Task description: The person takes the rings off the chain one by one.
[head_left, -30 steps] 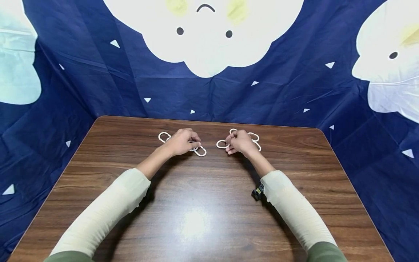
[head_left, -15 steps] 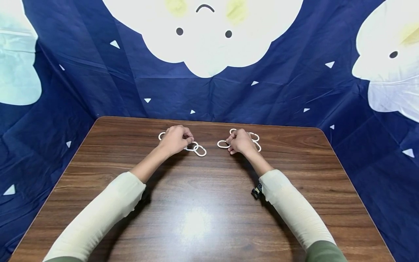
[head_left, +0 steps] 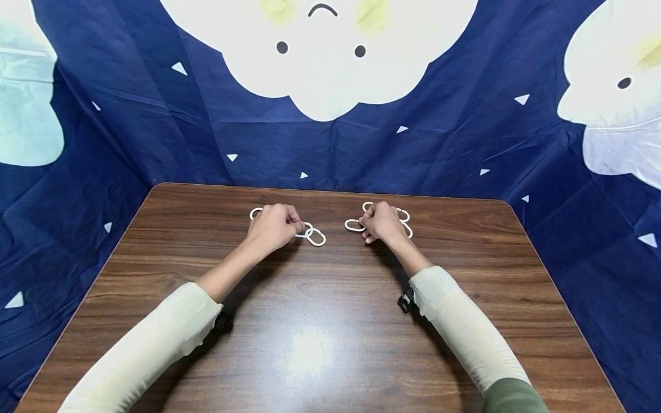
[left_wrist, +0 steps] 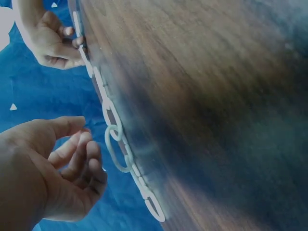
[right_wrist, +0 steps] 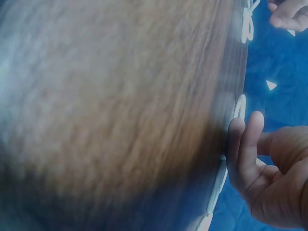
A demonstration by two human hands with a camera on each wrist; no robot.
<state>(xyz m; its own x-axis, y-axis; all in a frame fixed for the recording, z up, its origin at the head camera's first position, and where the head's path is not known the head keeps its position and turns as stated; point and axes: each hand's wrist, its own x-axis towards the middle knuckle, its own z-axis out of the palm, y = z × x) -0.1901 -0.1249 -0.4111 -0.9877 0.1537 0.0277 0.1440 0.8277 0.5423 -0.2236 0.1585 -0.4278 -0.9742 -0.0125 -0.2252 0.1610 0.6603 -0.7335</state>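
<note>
Two interlocked white chain links, one oval link and the one beside it, lie by my left hand. In the left wrist view that hand has loosely bent fingers, thumb and index tips close together, with a visible gap to a tilted link. My right hand pinches a white link at its right end. From the right wrist, this hand's fingers cover part of the link; the thumb's contact is hidden.
Around the right hand lie several more white links near the back of the brown wooden table. Partly behind the left hand is another link. A blue cloth with cloud prints hangs behind the table.
My left hand has drawn back to the left, uncovering the two interlocked links. The right hand and the link at its fingers have shifted slightly right.
</note>
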